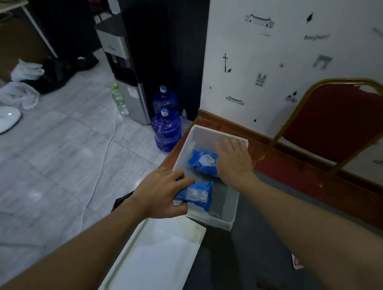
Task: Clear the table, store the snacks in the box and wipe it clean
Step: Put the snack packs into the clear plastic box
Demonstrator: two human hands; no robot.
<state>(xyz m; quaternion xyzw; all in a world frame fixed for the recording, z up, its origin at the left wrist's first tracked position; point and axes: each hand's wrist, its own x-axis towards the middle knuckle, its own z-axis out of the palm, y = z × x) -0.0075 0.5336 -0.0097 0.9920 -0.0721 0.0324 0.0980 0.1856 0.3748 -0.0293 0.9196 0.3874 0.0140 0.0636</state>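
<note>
We're at the snack-storing step: the left hand (162,191) has its fingers (184,180) clamped on a blue snack packet (198,193) at the seven o'clock rim of the box (231,214). The right hand (233,160), fingers apart, hovers over a second packet (204,161) inside, toward twelve. Next, I'd say, the held packet needs lowering in and releasing; the lid (159,253) lies at six.

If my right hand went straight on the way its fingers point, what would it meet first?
Likely the far wall of the box. The right hand is open over a packet lying in it, fingers aimed at that wall. Depth is unclear, so it might pass over the rim.
</note>
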